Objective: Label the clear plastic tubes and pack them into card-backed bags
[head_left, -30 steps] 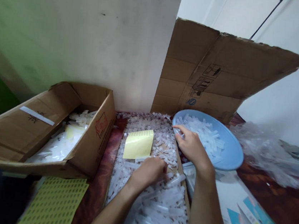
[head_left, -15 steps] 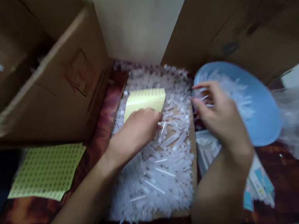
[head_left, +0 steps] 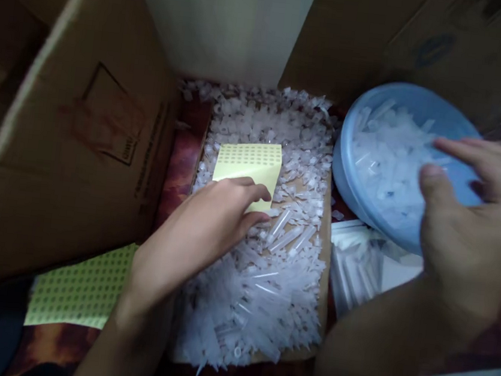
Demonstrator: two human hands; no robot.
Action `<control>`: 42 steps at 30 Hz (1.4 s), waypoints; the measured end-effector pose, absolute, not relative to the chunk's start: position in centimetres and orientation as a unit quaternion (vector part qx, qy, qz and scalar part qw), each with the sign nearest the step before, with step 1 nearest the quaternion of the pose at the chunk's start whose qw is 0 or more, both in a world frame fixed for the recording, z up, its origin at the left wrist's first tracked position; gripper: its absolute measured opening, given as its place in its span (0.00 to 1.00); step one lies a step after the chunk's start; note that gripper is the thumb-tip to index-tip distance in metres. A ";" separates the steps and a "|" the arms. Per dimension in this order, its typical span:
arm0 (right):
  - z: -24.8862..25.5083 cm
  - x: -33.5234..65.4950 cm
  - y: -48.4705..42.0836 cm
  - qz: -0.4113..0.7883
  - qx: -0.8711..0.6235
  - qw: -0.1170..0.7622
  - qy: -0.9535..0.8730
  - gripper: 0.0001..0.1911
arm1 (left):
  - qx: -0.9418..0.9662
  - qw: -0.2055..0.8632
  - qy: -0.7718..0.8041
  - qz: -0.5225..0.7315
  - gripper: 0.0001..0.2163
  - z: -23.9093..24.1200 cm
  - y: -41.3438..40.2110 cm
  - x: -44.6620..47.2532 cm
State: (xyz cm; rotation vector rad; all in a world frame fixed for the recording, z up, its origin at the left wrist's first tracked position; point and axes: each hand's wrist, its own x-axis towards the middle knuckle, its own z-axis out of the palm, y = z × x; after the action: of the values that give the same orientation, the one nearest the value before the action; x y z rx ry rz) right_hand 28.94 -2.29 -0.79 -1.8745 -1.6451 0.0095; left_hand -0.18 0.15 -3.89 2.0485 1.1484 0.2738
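Observation:
My left hand [head_left: 218,211] is over a low cardboard tray [head_left: 322,280] of small translucent white plastic pieces [head_left: 259,310]. It holds a yellow sheet of small round stickers [head_left: 248,162], which rises behind the knuckles. The thumb and index finger stand a little apart; the other fingers are partly hidden. A few clear plastic tubes [head_left: 279,226] lie beside the fingertips. My right hand [head_left: 477,220], blurred, hovers at the right over a blue bowl [head_left: 346,178] of similar pieces [head_left: 395,144]. Its thumb and index finger are apart, and I see nothing between them.
An open cardboard box [head_left: 102,135] stands close on the left. More yellow sticker sheets [head_left: 80,289] lie below it on the reddish-brown surface [head_left: 179,174]. A larger carton [head_left: 362,38] is behind the bowl. Clear plastic packets [head_left: 356,272] lie between tray and bowl.
My right hand has moved right, from the bowl's near edge to over the bowl, and its fingers have spread. My left thumb and index finger have parted; the sticker sheet is still at that hand.

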 end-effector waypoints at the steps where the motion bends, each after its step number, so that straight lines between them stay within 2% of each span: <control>1: -0.3 27.9 -2.2 -0.002 -0.699 0.329 -0.635 0.17 | 0.807 0.358 0.456 0.106 0.13 -3.6 0.0 -0.7; 3: 0.7 26.0 -2.2 0.053 -0.667 0.341 -0.660 0.12 | 0.816 0.324 0.468 0.102 0.14 -3.1 -0.3 -1.6; 5: 1.4 24.5 -2.6 0.160 -0.626 0.306 -0.700 0.11 | 0.815 0.294 0.490 0.098 0.14 -2.6 -0.7 -2.2; 8: 0.8 22.7 -4.1 0.293 -0.573 0.132 -0.754 0.12 | 0.766 0.237 0.591 0.085 0.15 -2.6 -1.1 -2.6; 10: -0.9 21.3 -5.7 0.305 -0.585 0.017 -0.752 0.11 | 0.737 0.199 0.639 0.092 0.16 -3.3 -1.1 -2.6; 11: -2.0 20.5 -6.5 0.287 -0.595 -0.024 -0.750 0.10 | 0.728 0.189 0.652 0.097 0.18 -3.8 -0.9 -2.6; 13: -4.3 18.8 -8.2 0.279 -0.587 -0.033 -0.759 0.14 | 0.719 0.181 0.661 0.114 0.21 -5.3 -0.2 -2.6; 15: -6.0 17.5 -9.4 0.271 -0.575 -0.005 -0.772 0.15 | 0.713 0.180 0.663 0.137 0.23 -7.0 0.6 -2.4; 18: -7.0 16.7 -10.3 0.261 -0.556 0.046 -0.788 0.09 | 0.696 0.196 0.666 0.182 0.23 -9.5 1.8 -1.9; 20: -6.9 17.0 -10.2 0.257 -0.544 0.066 -0.796 0.08 | 0.678 0.217 0.666 0.221 0.23 -10.7 2.4 -1.7; 24: -7.1 17.5 -10.1 0.258 -0.519 0.043 -0.813 0.13 | 0.642 0.272 0.642 0.320 0.23 -11.4 3.4 -1.8; 30: -8.5 16.9 -11.5 0.265 -0.474 0.038 -0.839 0.14 | 0.616 0.353 0.524 0.471 0.14 -9.7 3.5 -1.7; 35: -6.6 18.1 -11.6 0.269 -0.431 0.076 -0.858 0.12 | 0.608 0.396 0.422 0.544 0.18 -4.7 2.0 -1.2; 36: -5.3 18.7 -11.2 0.267 -0.427 0.102 -0.858 0.12 | 0.609 0.401 0.403 0.553 0.20 -3.1 1.5 -1.2; 38: -2.0 20.1 -10.0 0.237 -0.428 0.209 -0.847 0.13 | 0.607 0.410 0.362 0.577 0.23 0.6 0.4 -1.3; 42: 5.0 22.8 -7.8 0.132 -0.451 0.473 -0.746 0.04 | 0.567 0.425 0.263 0.655 0.24 7.1 -2.5 -1.8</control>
State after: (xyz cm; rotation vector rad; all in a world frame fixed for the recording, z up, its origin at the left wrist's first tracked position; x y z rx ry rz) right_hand 22.85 -7.84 5.01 -1.1030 -1.8252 0.3223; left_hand -1.79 -2.47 7.09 1.4186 0.6578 1.6374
